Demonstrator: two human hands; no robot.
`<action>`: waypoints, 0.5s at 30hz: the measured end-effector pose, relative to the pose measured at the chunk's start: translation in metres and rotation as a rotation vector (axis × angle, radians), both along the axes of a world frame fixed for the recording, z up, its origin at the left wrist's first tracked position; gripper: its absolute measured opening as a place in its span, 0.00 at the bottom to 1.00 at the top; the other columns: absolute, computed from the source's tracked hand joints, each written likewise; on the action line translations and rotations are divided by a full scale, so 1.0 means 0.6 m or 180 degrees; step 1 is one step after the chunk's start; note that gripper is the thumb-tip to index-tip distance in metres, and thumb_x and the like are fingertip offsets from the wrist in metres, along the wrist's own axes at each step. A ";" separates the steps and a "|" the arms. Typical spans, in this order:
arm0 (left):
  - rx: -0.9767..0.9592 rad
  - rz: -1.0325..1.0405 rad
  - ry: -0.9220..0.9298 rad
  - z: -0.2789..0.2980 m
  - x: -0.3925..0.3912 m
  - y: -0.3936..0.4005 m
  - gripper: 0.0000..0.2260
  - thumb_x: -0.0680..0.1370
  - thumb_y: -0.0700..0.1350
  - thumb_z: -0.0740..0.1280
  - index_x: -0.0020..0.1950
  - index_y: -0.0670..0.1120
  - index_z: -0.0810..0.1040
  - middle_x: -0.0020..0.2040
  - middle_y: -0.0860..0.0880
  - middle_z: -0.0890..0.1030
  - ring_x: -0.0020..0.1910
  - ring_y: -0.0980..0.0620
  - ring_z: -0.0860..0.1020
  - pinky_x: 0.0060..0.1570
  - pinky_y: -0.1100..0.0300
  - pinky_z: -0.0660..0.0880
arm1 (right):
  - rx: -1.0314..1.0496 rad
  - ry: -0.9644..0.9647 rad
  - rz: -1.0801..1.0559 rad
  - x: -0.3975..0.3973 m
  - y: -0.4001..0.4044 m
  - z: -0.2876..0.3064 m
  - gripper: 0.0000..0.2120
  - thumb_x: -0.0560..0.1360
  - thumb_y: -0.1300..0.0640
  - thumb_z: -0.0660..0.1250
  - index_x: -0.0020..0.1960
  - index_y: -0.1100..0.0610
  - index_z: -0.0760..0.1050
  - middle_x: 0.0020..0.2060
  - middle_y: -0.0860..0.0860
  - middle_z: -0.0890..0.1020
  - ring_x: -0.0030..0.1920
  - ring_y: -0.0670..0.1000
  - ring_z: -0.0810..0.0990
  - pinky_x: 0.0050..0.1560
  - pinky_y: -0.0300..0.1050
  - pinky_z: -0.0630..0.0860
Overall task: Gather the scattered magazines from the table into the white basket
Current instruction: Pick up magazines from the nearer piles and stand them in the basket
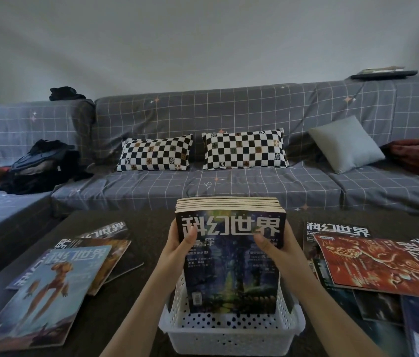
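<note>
A stack of several magazines point(231, 266) stands upright inside the white perforated basket point(229, 336) at the table's front middle. My left hand point(180, 246) grips the stack's left edge with the thumb on the dark front cover. My right hand point(272, 246) grips its right edge the same way. Loose magazines lie flat on the left, topped by a light blue one point(46, 292). More lie overlapping on the right, with a red one point(383, 266) uppermost.
The dark table point(146, 228) runs toward a grey checked sofa point(229, 186) holding two chequered cushions point(200, 152), a grey cushion point(347, 148) and dark clothes point(41, 166) at the left. Bare table surface shows on both sides of the basket.
</note>
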State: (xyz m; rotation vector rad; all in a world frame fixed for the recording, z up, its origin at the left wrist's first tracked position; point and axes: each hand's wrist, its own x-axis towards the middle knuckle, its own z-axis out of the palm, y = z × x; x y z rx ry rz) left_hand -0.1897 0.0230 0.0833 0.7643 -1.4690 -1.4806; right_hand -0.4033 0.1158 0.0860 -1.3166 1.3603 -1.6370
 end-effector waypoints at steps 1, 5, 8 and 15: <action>0.0039 0.0047 0.0028 -0.003 -0.002 -0.001 0.30 0.59 0.70 0.74 0.58 0.67 0.74 0.56 0.58 0.82 0.56 0.56 0.80 0.47 0.61 0.79 | 0.0032 -0.0074 0.0008 0.001 -0.001 -0.006 0.22 0.67 0.44 0.70 0.59 0.38 0.69 0.51 0.37 0.81 0.51 0.37 0.79 0.44 0.29 0.75; 0.0152 0.0256 -0.0020 -0.010 -0.010 -0.006 0.41 0.54 0.71 0.75 0.65 0.64 0.70 0.57 0.59 0.81 0.58 0.55 0.79 0.57 0.54 0.75 | 0.0150 -0.0266 -0.0135 0.010 -0.008 -0.024 0.29 0.64 0.43 0.72 0.63 0.42 0.68 0.52 0.40 0.81 0.52 0.38 0.80 0.49 0.37 0.73; 0.0051 0.0215 -0.0215 -0.008 -0.006 -0.006 0.30 0.59 0.69 0.75 0.58 0.67 0.73 0.53 0.62 0.82 0.51 0.61 0.81 0.43 0.66 0.79 | 0.0239 -0.0117 -0.0224 0.010 -0.012 -0.019 0.31 0.62 0.39 0.72 0.63 0.43 0.68 0.52 0.40 0.81 0.51 0.36 0.79 0.48 0.36 0.73; -0.0020 0.0275 -0.0898 -0.041 0.004 -0.012 0.27 0.72 0.50 0.72 0.68 0.52 0.65 0.57 0.56 0.78 0.53 0.60 0.79 0.46 0.66 0.76 | 0.0528 0.0093 -0.0136 -0.010 -0.021 -0.030 0.32 0.65 0.49 0.75 0.65 0.46 0.65 0.52 0.41 0.80 0.52 0.40 0.78 0.46 0.33 0.71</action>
